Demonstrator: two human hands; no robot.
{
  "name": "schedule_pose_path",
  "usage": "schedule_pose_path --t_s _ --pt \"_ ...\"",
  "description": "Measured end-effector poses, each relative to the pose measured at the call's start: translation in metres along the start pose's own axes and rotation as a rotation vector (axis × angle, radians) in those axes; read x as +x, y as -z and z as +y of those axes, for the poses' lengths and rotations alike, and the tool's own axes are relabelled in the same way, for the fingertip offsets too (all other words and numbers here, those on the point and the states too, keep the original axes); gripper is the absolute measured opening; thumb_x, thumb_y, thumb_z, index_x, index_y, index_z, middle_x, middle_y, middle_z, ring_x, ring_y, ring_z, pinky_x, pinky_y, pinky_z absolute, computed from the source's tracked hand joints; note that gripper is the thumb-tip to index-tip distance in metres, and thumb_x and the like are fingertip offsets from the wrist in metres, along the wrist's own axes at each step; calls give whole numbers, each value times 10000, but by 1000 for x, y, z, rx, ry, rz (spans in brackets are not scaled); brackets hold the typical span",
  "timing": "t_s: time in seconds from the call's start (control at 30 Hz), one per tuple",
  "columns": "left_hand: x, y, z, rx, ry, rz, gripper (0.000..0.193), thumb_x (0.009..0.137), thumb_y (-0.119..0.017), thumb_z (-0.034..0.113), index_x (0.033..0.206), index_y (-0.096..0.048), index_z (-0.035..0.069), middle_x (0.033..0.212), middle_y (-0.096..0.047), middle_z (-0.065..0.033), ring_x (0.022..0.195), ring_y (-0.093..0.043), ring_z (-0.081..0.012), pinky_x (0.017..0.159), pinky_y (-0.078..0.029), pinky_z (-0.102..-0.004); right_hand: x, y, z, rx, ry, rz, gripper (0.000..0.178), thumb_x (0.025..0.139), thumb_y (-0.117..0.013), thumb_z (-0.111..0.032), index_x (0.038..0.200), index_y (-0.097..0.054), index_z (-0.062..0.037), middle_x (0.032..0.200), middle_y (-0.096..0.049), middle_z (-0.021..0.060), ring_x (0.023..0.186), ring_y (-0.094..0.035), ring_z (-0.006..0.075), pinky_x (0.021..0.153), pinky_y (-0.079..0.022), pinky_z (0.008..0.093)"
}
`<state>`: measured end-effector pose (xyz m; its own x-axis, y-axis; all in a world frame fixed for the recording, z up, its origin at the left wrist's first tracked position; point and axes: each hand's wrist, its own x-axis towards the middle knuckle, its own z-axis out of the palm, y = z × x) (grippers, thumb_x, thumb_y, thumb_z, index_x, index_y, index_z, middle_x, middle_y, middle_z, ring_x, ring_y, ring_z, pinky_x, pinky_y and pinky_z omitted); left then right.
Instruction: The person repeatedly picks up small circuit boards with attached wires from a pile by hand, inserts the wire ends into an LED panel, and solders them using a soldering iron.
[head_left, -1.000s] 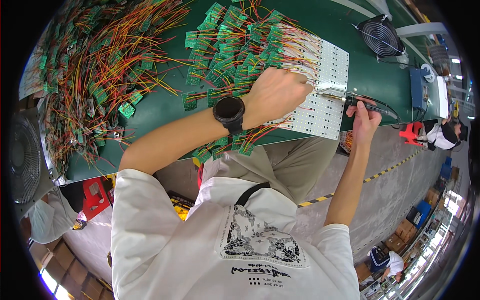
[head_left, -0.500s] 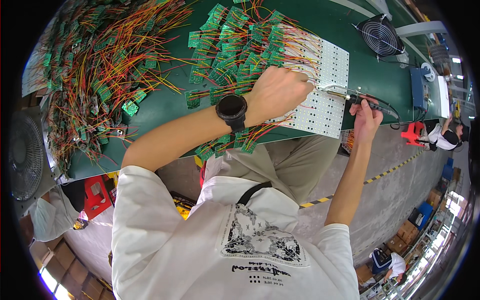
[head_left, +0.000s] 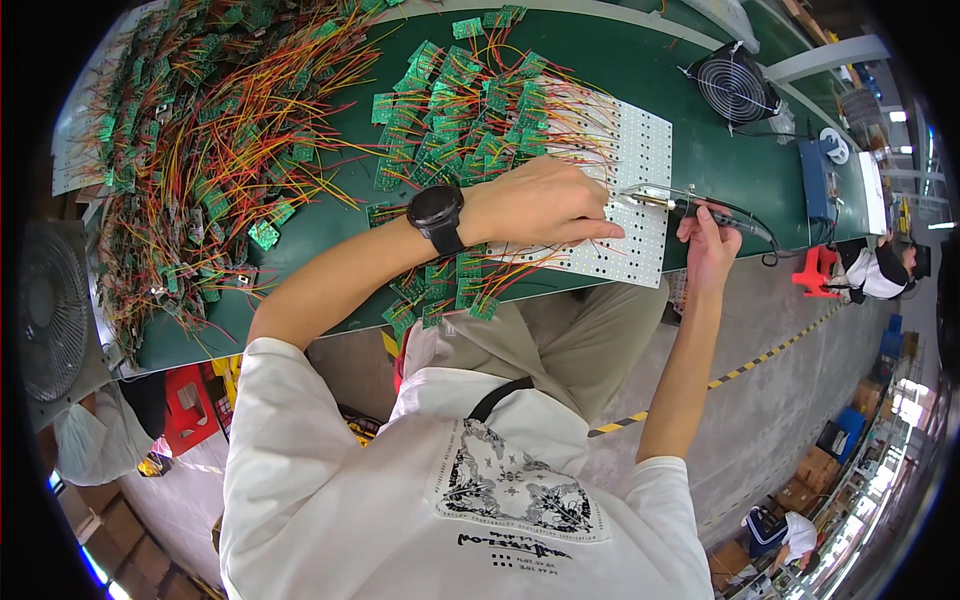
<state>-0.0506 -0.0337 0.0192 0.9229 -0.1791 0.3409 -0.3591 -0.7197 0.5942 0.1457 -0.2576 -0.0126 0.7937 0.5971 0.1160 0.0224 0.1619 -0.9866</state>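
My left hand [head_left: 545,203], with a black watch on its wrist, lies over the white dotted panel [head_left: 632,255]. Its fingers curl downward and the thumb points right; whatever they hold is hidden beneath. In my right hand [head_left: 712,245] is a soldering iron [head_left: 682,207] with a thin metal tube along it. The iron's tip points left, over the panel just right of my left hand. Red and yellow wires run from the panel's left part to small green circuit boards [head_left: 440,150], several of which also hang at the table's near edge.
A large heap of wired circuit boards [head_left: 215,150] covers the left of the green table [head_left: 335,215]. A black fan [head_left: 735,85] and a blue box [head_left: 818,180] stand at the right. Another fan [head_left: 52,310] is at far left. Other people sit farther off.
The whole view has shifted slightly, moving the panel and both hands leftward and down in the picture. My left hand has turned a little, and its thumb now shows. The iron stays in my right hand.
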Motion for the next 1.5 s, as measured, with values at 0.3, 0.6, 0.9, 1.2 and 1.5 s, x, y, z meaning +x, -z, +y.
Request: schedule_pose_path --t_s 0.3,0.6,0.9,1.2,1.5 --pt "2 -6 -4 25 76 71 316 949 -500 303 820 -588 27 679 -550 -141 668 -568 -341 589 -435 -449 1 2 1 18 -16 -15 192 869 -636 -77 1001 -610 60 707 -633 119 556 -575 161 516 -427 255" --pt "0 -14 -9 81 13 181 199 887 -593 219 835 -597 27 800 -545 -104 688 -576 -315 582 -457 -413 2 4 4 21 -10 -55 187 869 -632 -69 999 -608 64 734 -636 122 564 -579 162 521 -427 259" --pt "2 -26 -15 261 24 203 154 851 -621 192 816 -622 42 791 -558 -74 647 -598 -279 550 -486 -389 0 8 4 26 14 -91 194 858 -620 -35 1008 -591 84 821 -641 132 579 -600 177 522 -464 281" --pt "4 -27 -13 301 45 199 140 848 -609 178 830 -611 39 817 -567 -67 660 -605 -274 560 -499 -384 -2 4 1 6 -1 -96 206 840 -626 -33 1000 -590 92 832 -635 127 590 -600 181 531 -469 290" --pt "4 -28 -15 322 56 183 147 856 -604 182 849 -607 35 832 -565 -72 689 -609 -274 568 -502 -384 -1 3 1 -1 -1 -88 204 840 -633 -47 988 -593 88 824 -633 122 586 -598 184 539 -467 293"
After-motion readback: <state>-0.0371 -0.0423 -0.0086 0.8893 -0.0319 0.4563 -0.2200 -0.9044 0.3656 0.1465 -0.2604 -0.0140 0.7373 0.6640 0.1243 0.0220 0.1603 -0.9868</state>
